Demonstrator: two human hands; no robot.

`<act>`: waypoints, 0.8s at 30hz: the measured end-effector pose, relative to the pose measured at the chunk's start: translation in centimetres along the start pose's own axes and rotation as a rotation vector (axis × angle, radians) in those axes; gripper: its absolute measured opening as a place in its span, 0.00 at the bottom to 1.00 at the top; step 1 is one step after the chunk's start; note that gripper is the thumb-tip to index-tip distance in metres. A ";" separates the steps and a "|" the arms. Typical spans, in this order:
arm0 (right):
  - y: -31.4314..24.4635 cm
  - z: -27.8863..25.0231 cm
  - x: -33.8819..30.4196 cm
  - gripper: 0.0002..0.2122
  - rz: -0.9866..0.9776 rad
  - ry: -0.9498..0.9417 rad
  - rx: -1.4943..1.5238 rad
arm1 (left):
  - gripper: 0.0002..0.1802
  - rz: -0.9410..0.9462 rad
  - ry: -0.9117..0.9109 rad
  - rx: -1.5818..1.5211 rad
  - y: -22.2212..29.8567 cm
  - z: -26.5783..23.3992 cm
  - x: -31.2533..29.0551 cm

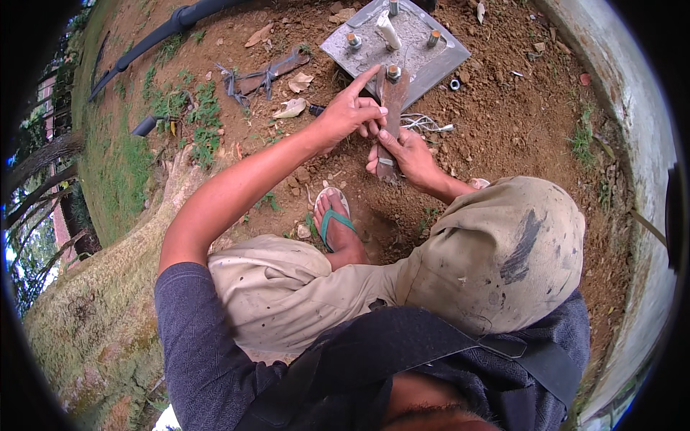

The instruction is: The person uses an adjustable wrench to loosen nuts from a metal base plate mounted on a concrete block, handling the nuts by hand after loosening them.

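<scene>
My right hand (415, 156) grips a flat brown bar (392, 118), wood or rusty metal, by its near end, thumb on top. A small grey metal piece (386, 162) shows at that end. The bar's far end meets a bolt with a nut (393, 72) at the near corner of a square base (338, 49) filled with concrete; whether it fits around the bolt I cannot tell. My left hand (351, 115) is at the bar's left edge, index finger stretched toward the bolt, the other fingers loosely bent.
More bolts (434, 38) and a white pipe stub (388, 32) stand up from the base. A loose nut (454, 84) and white cord (425, 123) lie on the soil. Leftward are a tied brown piece (273, 73) and black pipe (158, 39). A concrete edge (625, 79) runs along the right.
</scene>
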State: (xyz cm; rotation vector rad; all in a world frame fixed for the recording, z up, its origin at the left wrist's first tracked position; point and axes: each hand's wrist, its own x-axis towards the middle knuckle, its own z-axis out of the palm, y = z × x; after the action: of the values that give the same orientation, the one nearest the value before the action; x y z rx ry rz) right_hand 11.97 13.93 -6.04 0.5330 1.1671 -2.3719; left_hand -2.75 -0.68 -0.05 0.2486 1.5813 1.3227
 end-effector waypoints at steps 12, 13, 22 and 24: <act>-8.4 -10.0 -0.9 0.18 0.123 -0.124 -0.551 | 0.52 -0.026 0.017 0.041 0.2 1.0 -0.9; -11.4 -11.5 -0.7 0.18 0.140 -0.164 -0.632 | 0.52 -0.025 0.002 0.046 0.2 0.9 -1.0; -15.3 -12.5 -1.3 0.19 0.124 -0.212 -0.792 | 0.54 -0.050 -0.092 0.042 0.7 1.1 -1.3; -11.8 -10.7 -2.8 0.18 0.076 -0.086 -0.698 | 0.55 -0.029 -0.070 0.064 0.6 1.1 -1.2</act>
State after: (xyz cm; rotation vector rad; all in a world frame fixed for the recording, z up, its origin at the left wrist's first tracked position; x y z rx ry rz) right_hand 9.42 29.60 -3.12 0.2236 1.7658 -1.7338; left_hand -1.57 -0.55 1.23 0.3068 1.5644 1.2292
